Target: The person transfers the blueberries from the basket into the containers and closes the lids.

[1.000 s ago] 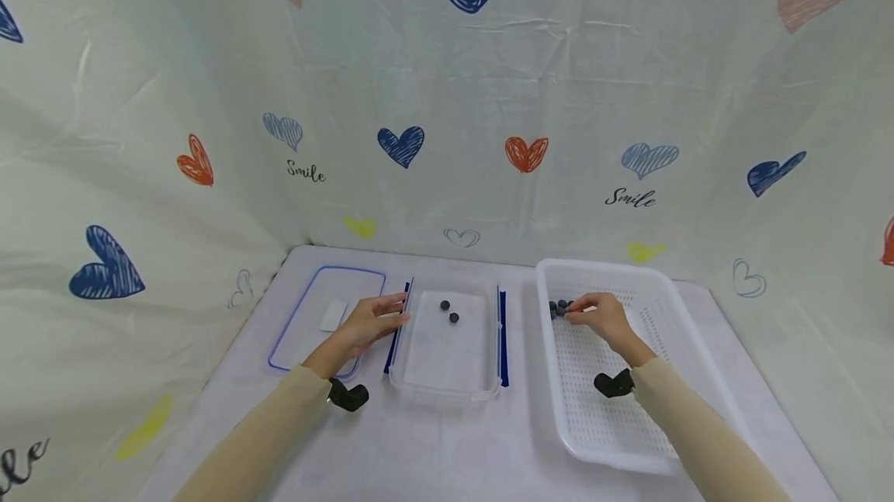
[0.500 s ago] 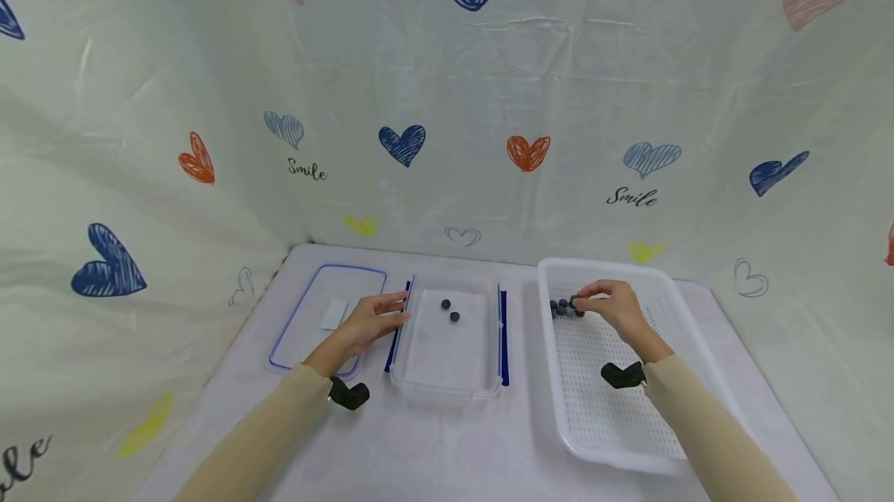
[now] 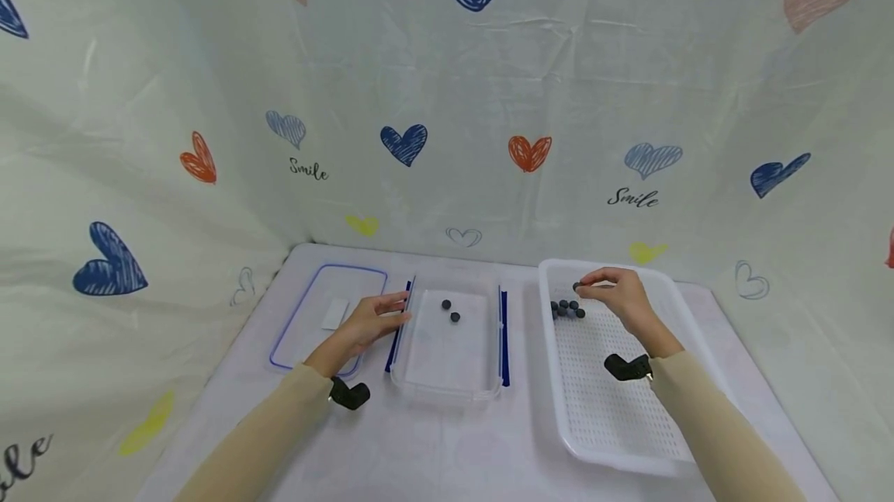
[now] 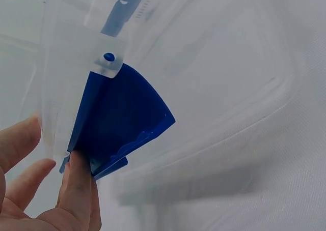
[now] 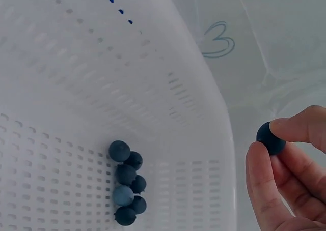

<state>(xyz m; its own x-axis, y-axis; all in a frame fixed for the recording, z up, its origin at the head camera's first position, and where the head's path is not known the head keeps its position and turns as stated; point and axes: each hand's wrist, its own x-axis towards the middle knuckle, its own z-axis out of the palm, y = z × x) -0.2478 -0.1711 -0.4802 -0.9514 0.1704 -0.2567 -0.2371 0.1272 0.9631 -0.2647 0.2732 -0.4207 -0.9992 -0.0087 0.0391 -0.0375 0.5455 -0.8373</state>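
Between thumb and fingertips my right hand (image 3: 624, 299) pinches a dark blueberry (image 5: 271, 138), raised above the far left part of the white basket (image 3: 628, 459). Beneath it, a clump of several blueberries (image 5: 125, 175) lies against the basket's wall. My left hand (image 3: 363, 328) reaches to the left side of a clear plastic container (image 3: 447, 389); its extended fingers touch the rim and the blue latch flap (image 4: 117, 114) there. Two blueberries (image 3: 455, 317) rest on the container's floor.
Left of the container lies a clear lid with a blue rim (image 3: 275, 335), bearing a white rectangle (image 3: 335, 314). A second blue flap (image 3: 504, 339) hangs on the container's right side. Behind the table rises a heart-patterned curtain (image 3: 461, 199).
The right hand has lifted a blueberry up and away from the clump, shifting slightly right and back. The left hand and the container have stayed in place.
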